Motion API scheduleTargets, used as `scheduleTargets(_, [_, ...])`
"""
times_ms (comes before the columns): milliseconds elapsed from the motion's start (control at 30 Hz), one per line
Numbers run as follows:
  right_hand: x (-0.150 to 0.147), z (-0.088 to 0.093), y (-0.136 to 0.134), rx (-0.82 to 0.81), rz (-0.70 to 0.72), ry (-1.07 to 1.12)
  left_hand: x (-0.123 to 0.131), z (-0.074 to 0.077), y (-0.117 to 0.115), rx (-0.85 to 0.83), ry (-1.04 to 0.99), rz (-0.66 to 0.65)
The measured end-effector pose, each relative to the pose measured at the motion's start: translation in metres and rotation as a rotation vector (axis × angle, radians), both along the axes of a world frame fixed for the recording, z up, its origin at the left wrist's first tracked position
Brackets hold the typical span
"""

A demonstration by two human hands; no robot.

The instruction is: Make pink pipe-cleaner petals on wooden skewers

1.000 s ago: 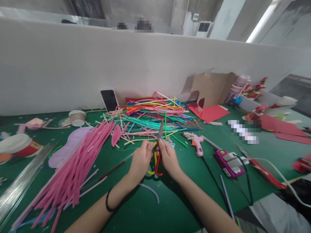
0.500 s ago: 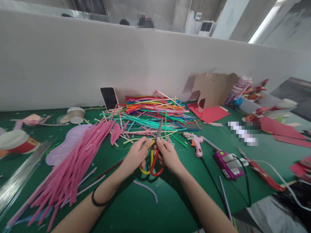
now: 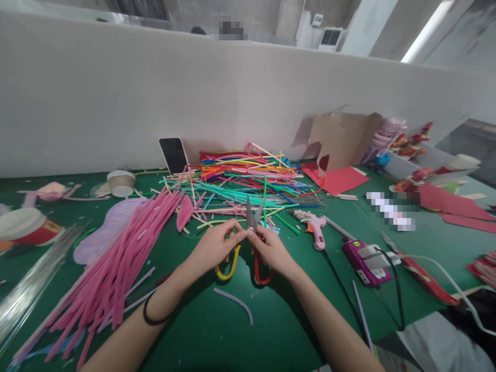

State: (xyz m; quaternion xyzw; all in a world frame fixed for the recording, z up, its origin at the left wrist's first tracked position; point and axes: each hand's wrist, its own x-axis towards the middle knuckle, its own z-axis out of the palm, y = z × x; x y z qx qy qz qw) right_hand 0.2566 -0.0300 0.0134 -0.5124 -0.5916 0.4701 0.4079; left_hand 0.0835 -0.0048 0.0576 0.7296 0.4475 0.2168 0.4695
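Both hands hold a pair of scissors (image 3: 250, 219) over the middle of the green table, blades pointing away from me and spread in a narrow V. My left hand (image 3: 217, 242) is closed at the base of the yellow handle, thumb near the pivot. Around the top of the red handle, my right hand (image 3: 274, 253) is closed, its thumb meeting the left one. My palms hide some fingers. Below the handles lies a short lilac pipe cleaner (image 3: 235, 303). Beyond the blade tips is a heap of many-coloured pipe cleaners (image 3: 240, 175).
Pink pipe cleaners (image 3: 127, 268) lie in a bundle at left, near a paper cup (image 3: 27, 227). A pink glue gun (image 3: 318, 232), a purple power strip (image 3: 366, 263) with cables and a red-handled knife (image 3: 428, 280) are at right. A phone (image 3: 174, 156) leans on the partition.
The scissors have opened: the blades, together before, now stand apart, and the yellow and red handles have spread left and right. My hands stay in about the same place.
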Motion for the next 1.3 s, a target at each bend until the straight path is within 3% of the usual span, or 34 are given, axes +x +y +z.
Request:
scheduleTargets(467, [-0.006, -0.014, 0.000, -0.063, -0.081, 0.144, -0.008, -0.007, 0.007, -0.005, -0.018, -0.045])
scheduleTargets(700, [-0.008, -0.010, -0.004, -0.069, -0.159, 0.185, -0.010, -0.006, 0.008, -0.024, -0.063, -0.007])
scheduleTargets(967, [-0.008, -0.012, -0.003, -0.049, -0.163, 0.170, -0.011, -0.009, 0.009, -0.134, -0.106, 0.003])
scheduleTargets(1300, [-0.013, -0.014, 0.000, -0.002, -0.204, 0.164, -0.010, -0.009, 0.003, -0.135, -0.225, 0.096])
